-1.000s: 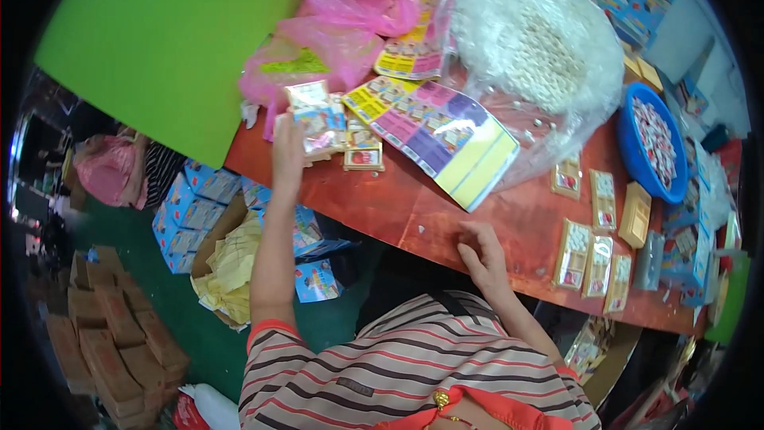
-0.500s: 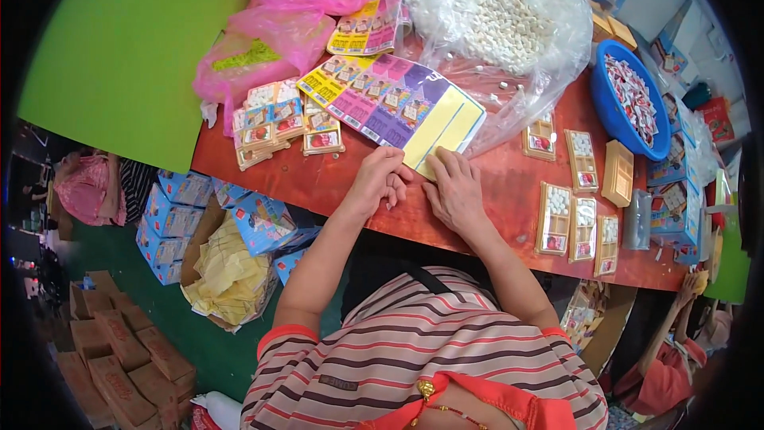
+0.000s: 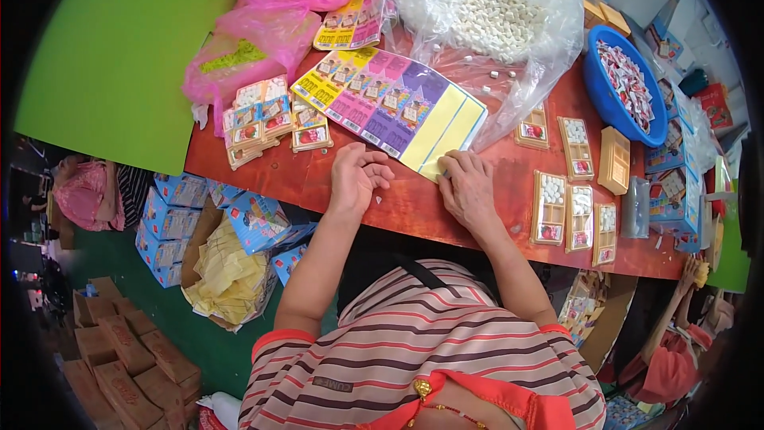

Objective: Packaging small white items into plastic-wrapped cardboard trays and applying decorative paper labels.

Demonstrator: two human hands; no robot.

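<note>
A sheet of stickers [image 3: 382, 99] lies slantwise on the red table, printed in yellow, pink and purple, with a bare pale-yellow strip at its right end. My right hand [image 3: 469, 189] has its fingers bent at the near corner of that strip, thumb and fingertips closed on the sheet's edge. Left of it, my left hand [image 3: 354, 179] is held palm inward with loosely curled, parted fingers and nothing visible in them. A tiny pale scrap [image 3: 378, 200] shows just beside this hand. Small compartment trays of white pieces [image 3: 259, 123] are stacked beyond my left hand.
A clear bag of white pieces [image 3: 493, 8] lies at the back, with pink bags [image 3: 278, 40] to its left. Rightward are a blue basin [image 3: 637, 129] of small packets, filled trays [image 3: 549, 207] and stacked empty trays [image 3: 614, 161]. Blue boxes [image 3: 171, 219] stand on the floor.
My left hand has drawn away from the sheet's edge to the left, its fingers loosening. The right hand stays at the sheet's corner. The view has shifted slightly.
</note>
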